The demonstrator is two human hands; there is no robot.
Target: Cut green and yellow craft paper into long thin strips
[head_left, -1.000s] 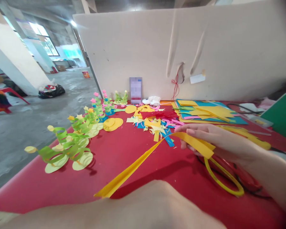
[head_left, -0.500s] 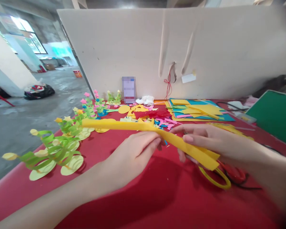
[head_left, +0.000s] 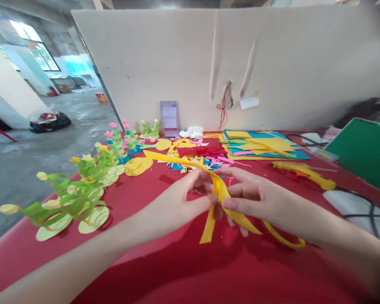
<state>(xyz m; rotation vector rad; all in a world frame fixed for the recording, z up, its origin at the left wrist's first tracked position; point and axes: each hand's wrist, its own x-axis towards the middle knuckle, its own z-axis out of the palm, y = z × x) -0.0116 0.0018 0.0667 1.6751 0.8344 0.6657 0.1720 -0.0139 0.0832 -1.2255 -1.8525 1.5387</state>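
Yellow paper strip [head_left: 220,190] is pinched between our left hand [head_left: 180,202] and right hand [head_left: 256,200], mid-fold, we judge. Next calls for a firm crease.

Two bare hands meet over a red table [head_left: 164,270]. Left hand [head_left: 180,202] & right hand [head_left: 256,198] pinch a bent yellow paper strip [head_left: 220,190] between fingertips. Green paper spiral plants [head_left: 66,202] stand at left, w/ coloured paper scraps [head_left: 205,154], stacked paper sheets [head_left: 266,145] & a yellow glue gun [head_left: 304,173] behind.
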